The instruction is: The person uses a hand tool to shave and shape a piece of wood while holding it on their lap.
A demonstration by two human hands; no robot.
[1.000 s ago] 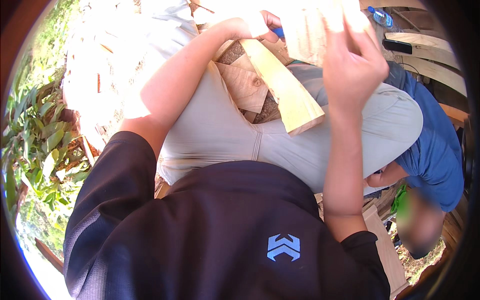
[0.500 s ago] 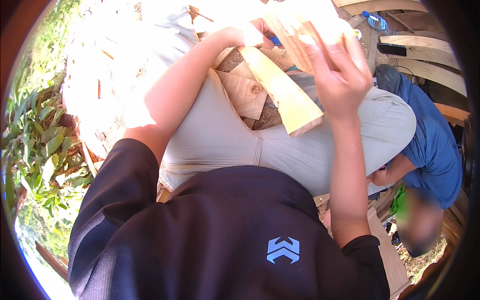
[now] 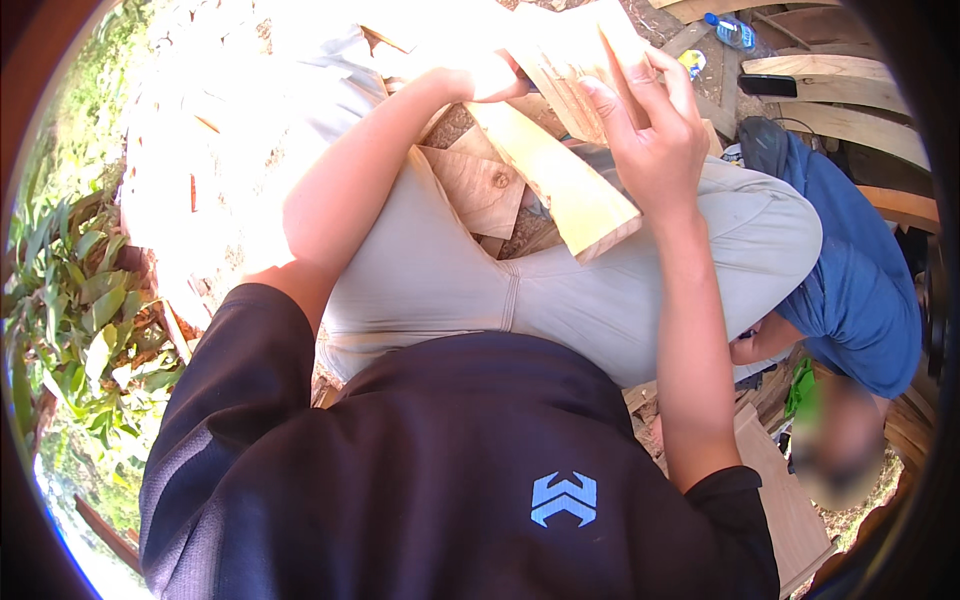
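My right hand (image 3: 655, 135) grips a pale wooden block (image 3: 560, 75) from its near right side. Thumb and fingers close around the block, which is held tilted above my lap and has a dark slot or gap. My left hand (image 3: 490, 77) is closed at the block's far left side, washed out by sunlight. Its fingertips are partly hidden behind the block, and a small dark bluish bit shows beside them, too unclear to name. Below both hands, a long light plank (image 3: 560, 185) slants from near my left wrist toward my right thigh.
Thin wood offcuts (image 3: 475, 185) lie between my legs. On the right, a person in a blue shirt (image 3: 850, 260) bends close to my knee. Beyond are a phone (image 3: 768, 85), a plastic bottle (image 3: 732, 32) and curved boards (image 3: 850, 120). Leafy plants (image 3: 90, 290) grow at left.
My right hand and the block have shifted slightly left and tilted, still held together. The blue bit beside my left hand shows less. The whole view has moved a little.
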